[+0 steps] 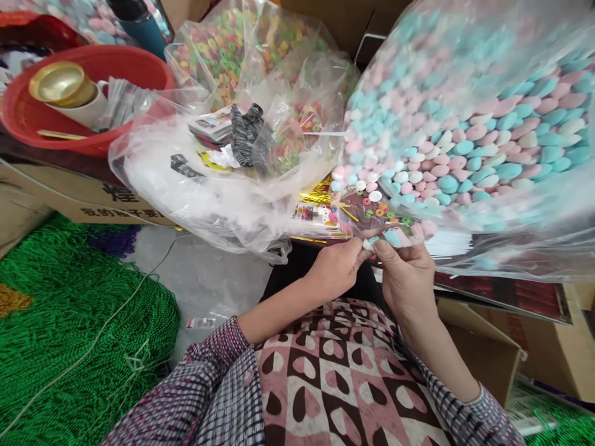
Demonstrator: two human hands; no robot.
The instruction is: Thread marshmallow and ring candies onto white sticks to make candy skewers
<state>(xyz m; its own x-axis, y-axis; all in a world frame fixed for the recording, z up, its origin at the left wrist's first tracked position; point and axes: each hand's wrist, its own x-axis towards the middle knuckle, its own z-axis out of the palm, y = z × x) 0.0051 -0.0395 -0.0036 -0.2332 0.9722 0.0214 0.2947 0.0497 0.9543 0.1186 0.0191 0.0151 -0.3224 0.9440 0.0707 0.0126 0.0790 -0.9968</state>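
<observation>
My left hand (337,267) is closed, its thumb and fingertips pinching the left end of a short row of pastel pieces (397,237). These are pink, white and pale blue and look like soft marshmallows. Fingers of my right hand (409,275) are wrapped round the same row, which runs over them to a pink end on the right. I cannot tell what joins the pieces. Just beyond the hands lie small ring-shaped pieces (382,212) in orange, green and pink. A large clear bag (465,167) full of similar pastel pieces opens toward my hands.
Another clear bag (223,43) holds coloured rings. A red basin (13,118) with cups stands at the far left. Gold twist ties (317,193) and a white plastic bag (199,198) lie nearer. Green cord (83,328) is heaped at lower left; an open carton (483,353) is at right.
</observation>
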